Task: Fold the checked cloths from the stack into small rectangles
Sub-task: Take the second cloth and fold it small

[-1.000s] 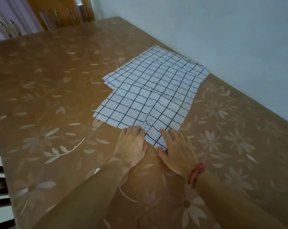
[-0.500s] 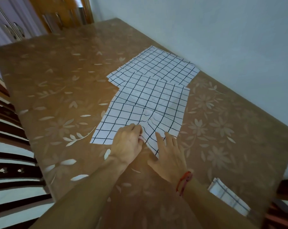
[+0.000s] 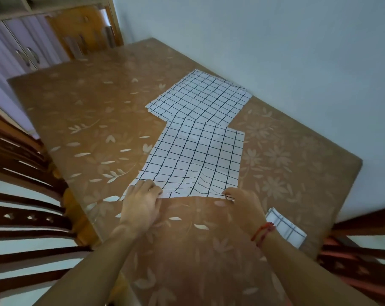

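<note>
Two corners are mine: my left hand [image 3: 143, 202] pinches the near left one of the white black-checked cloth [image 3: 196, 160], my right hand [image 3: 242, 208] the near right. It lies flat on the brown flowered tabletop [image 3: 94, 102], its long axis running away from me toward the far stack of checked cloths [image 3: 200, 96].

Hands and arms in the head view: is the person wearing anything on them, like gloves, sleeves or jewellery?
No gloves and no sleeves in view: both forearms are bare. The right hand has a red thread band tied round its wrist. The left hand and its wrist carry nothing; no rings show.
</note>
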A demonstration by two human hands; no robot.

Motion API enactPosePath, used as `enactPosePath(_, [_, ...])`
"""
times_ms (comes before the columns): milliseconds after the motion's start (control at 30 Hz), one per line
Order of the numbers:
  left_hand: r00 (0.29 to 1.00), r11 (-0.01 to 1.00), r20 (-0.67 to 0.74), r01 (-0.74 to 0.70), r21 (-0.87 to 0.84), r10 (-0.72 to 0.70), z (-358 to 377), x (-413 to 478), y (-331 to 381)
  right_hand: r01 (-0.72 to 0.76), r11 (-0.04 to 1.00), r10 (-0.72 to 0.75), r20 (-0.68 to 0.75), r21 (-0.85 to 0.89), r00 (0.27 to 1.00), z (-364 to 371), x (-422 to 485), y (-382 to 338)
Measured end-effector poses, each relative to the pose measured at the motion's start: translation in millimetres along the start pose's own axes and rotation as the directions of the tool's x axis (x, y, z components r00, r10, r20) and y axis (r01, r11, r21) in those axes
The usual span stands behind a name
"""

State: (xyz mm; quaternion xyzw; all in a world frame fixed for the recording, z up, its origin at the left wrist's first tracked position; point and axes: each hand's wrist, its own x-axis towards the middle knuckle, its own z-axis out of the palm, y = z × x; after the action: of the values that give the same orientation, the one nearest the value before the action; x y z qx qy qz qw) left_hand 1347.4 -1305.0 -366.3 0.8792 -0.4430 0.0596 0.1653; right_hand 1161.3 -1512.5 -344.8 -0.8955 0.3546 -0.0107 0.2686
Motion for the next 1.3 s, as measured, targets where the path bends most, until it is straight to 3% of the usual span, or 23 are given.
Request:
enactPosePath(300, [0.971, 0.984, 0.167, 0.179, -0.023, -0.173, -41, -39, -21, 0.018, 1.000, -0.018, -0.002, 0.008, 1.000, -9, -26, 11])
enactPosePath(467, [0.970, 0.987, 0.209, 0.140, -0.074, -0.122, -69, -65, -17, -0.061, 0.998, 0.060, 0.077, 0.016, 0.995, -7, -35, 19])
enactPosePath(567, [0.955, 0.988, 0.286, 0.119, -0.102, -0.085, -83, -81, -13, -0.094, 0.993, 0.105, 0.172, -0.072, 0.979, -16, -45, 16])
enactPosePath(733, [0.931, 0.990, 0.362, 0.097, -0.100, -0.054, -95, -98, -12, 0.027, 1.000, -0.025, 0.287, -0.002, 0.957, -37, -62, -3])
enactPosePath(867, [0.950, 0.992, 0.300, 0.108, -0.064, -0.084, -103, -93, -17, 0.015, 1.000, -0.020, 0.282, 0.018, 0.959, -31, -59, 6])
enactPosePath(1100, [0.996, 0.997, 0.034, 0.078, -0.022, -0.078, -109, -69, -21, -0.072, 0.982, 0.047, 0.144, 0.174, 0.988, -32, -41, -6])
enactPosePath(1300, [0.998, 0.998, -0.037, -0.053, 0.020, 0.054, -91, -61, -6, -0.123, 0.947, 0.106, 0.070, 0.296, 0.992, -26, -9, -10])
